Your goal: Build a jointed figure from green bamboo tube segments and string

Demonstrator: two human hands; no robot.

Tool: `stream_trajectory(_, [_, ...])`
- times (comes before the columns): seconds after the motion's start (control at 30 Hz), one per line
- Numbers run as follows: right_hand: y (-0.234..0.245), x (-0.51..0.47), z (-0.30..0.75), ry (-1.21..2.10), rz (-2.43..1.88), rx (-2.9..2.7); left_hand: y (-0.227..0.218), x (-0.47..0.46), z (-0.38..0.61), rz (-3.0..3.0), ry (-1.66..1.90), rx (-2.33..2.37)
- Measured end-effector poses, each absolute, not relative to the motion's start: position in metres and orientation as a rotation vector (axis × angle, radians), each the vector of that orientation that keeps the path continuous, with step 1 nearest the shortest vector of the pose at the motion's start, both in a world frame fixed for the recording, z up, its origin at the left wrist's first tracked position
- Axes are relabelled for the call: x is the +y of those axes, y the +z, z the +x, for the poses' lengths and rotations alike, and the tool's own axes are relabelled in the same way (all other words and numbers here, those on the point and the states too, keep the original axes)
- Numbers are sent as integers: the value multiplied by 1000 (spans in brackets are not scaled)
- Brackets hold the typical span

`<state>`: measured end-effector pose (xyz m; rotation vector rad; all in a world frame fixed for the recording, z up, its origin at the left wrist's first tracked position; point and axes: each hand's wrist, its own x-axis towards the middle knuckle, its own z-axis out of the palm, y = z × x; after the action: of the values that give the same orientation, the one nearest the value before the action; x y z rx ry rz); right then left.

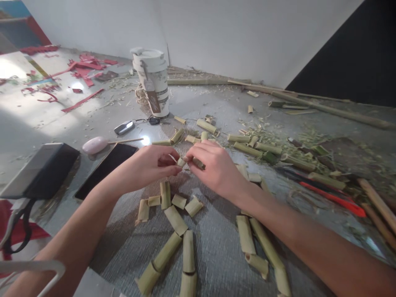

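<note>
Between the fingertips of my left hand (157, 162) is a short pale bamboo piece (181, 161). My right hand (213, 163) meets it from the other side, thumb and index finger closed at its end; whether they grip this piece or something tiny is hidden. Another bamboo bit (199, 164) shows under the right fingers; I cannot tell whether it is held. Just below the hands, cut bamboo segments (175, 220) lie end to end in a figure-like shape with two leg-like lines. A similar row of segments (246, 235) lies below my right forearm.
Left of my hands are a black phone (103, 169), a pink rounded object (95, 145) and a dark box with a cable (41, 171). A lidded white cup (153, 82) stands behind. To the right lie a red-and-black tool (334, 198), bamboo pieces and shavings (312, 136).
</note>
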<state>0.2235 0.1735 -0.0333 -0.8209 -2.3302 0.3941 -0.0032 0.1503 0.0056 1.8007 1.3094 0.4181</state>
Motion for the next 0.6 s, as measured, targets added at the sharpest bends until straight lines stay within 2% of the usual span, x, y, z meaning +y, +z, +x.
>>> stream_trajectory(0.33, [-25,173,223,736,-952,-2167,3,150,0,1725,416,1329])
stream_trajectory(0.6, [-26,176,226,867,-943,-2121,1,150,3,1793,394,1379])
